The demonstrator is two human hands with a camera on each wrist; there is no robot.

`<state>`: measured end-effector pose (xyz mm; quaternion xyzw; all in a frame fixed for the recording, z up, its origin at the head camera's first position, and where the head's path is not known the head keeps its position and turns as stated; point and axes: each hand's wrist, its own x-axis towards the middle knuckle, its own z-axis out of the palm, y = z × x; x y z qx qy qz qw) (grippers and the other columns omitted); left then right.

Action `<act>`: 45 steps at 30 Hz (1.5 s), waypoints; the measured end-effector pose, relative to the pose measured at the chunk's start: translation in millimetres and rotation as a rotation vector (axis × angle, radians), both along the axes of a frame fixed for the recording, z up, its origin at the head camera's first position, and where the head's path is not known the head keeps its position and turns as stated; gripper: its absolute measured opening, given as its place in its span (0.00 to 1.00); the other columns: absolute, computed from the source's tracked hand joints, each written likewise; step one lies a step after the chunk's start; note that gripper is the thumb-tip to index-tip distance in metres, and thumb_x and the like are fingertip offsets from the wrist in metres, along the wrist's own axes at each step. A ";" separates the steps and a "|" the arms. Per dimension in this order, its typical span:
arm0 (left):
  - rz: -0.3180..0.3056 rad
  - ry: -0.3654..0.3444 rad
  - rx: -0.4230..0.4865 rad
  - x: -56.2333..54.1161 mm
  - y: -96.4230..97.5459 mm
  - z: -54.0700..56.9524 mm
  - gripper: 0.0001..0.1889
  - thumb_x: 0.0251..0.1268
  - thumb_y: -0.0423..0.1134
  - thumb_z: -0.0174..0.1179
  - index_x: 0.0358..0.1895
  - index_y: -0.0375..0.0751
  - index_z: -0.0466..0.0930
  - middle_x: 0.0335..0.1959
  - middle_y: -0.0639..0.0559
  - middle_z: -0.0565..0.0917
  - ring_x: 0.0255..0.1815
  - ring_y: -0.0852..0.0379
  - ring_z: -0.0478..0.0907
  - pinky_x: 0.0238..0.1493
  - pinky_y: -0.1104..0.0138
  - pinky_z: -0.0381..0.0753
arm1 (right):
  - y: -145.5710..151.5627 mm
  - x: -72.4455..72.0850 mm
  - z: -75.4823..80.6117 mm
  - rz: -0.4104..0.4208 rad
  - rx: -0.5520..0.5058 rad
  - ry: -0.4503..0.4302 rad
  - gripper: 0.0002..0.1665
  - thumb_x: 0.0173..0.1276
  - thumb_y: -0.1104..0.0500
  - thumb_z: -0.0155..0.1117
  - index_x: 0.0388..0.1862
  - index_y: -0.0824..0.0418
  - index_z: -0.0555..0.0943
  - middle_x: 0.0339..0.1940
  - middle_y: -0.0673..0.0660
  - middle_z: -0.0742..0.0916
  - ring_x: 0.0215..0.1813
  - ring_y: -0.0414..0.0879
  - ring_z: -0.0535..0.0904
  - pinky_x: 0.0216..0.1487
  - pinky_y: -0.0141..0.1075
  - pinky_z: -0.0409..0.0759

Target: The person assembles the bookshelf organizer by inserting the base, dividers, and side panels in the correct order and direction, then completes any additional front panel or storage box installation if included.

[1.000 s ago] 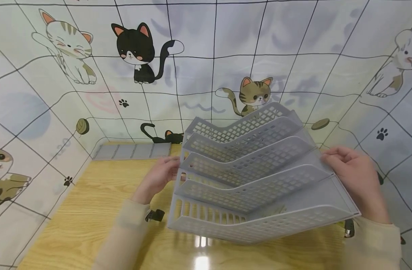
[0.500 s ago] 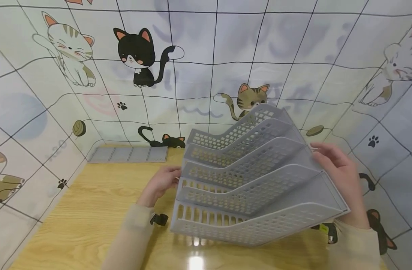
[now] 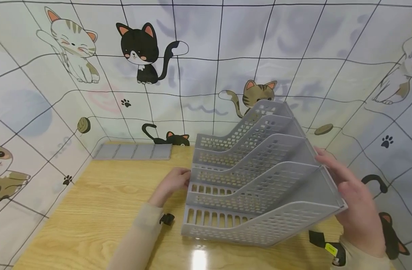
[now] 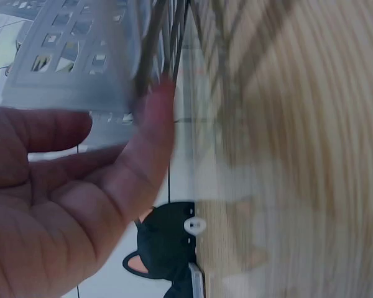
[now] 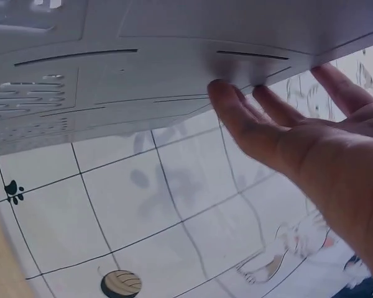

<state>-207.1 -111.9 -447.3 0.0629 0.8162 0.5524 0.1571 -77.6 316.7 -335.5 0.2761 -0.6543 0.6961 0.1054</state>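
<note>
A grey plastic file organizer (image 3: 226,202) with several perforated dividers leans over the wooden table, its right side higher than its left. At its left edge my left hand (image 3: 173,182) holds on; in the left wrist view, the fingers (image 4: 152,118) curve under the organizer's perforated corner (image 4: 62,62), with the thumb beside it. My right hand (image 3: 355,198) rests against the organizer's right outer face. The right wrist view has its fingertips (image 5: 221,93) touching the smooth grey panel (image 5: 174,68), fairly straight and spread. Nothing shows inside the organizer's compartments.
A flat grey panel (image 3: 133,151) with ridges lies at the back left of the wooden table (image 3: 101,202). Cat-patterned cloth walls (image 3: 199,75) enclose the table at the back and sides. Black straps with small devices (image 3: 334,249) sit on both wrists.
The organizer has turned slightly and its left side has come lower and to the right. The right hand has slid down its outer face, with the fingers now straighter; the left hand follows the edge.
</note>
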 end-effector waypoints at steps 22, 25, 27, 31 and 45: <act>-0.018 0.229 -0.329 -25.1 -2.3 -3.5 0.21 0.78 0.35 0.51 0.67 0.27 0.75 0.63 0.33 0.80 0.51 0.41 0.84 0.51 0.52 0.85 | -6.5 -5.9 -0.4 -0.170 -0.052 -0.145 0.28 0.84 0.65 0.34 0.78 0.67 0.65 0.85 0.56 0.59 0.74 0.52 0.67 0.56 0.31 0.81; 0.064 0.299 -0.510 -47.8 -20.4 -4.1 0.21 0.76 0.34 0.50 0.64 0.22 0.74 0.66 0.26 0.74 0.53 0.37 0.79 0.50 0.50 0.83 | -6.7 -5.8 -2.9 -0.188 -0.059 -0.158 0.28 0.84 0.65 0.34 0.79 0.66 0.65 0.85 0.56 0.58 0.72 0.51 0.68 0.55 0.31 0.82; 0.091 0.301 -0.625 -60.9 -32.6 -6.7 0.21 0.75 0.33 0.47 0.63 0.20 0.74 0.66 0.23 0.71 0.56 0.32 0.75 0.53 0.44 0.80 | -7.9 -5.1 -3.2 -0.205 -0.058 -0.171 0.28 0.85 0.64 0.35 0.78 0.66 0.65 0.85 0.56 0.58 0.72 0.51 0.67 0.55 0.30 0.82; 0.104 0.214 -0.841 -75.0 -52.8 -15.6 0.24 0.78 0.38 0.44 0.67 0.24 0.70 0.69 0.20 0.65 0.70 0.22 0.63 0.67 0.32 0.66 | -9.9 -5.4 -0.7 -0.178 -0.057 -0.165 0.28 0.85 0.64 0.34 0.78 0.67 0.65 0.84 0.58 0.59 0.71 0.50 0.70 0.55 0.31 0.83; -0.124 0.113 -1.044 -57.5 -37.6 -4.4 0.31 0.84 0.47 0.39 0.73 0.20 0.63 0.72 0.11 0.55 0.74 0.17 0.54 0.75 0.36 0.57 | -10.6 -5.0 2.0 -0.177 -0.038 -0.185 0.28 0.85 0.63 0.33 0.79 0.66 0.63 0.79 0.60 0.66 0.66 0.49 0.75 0.53 0.33 0.84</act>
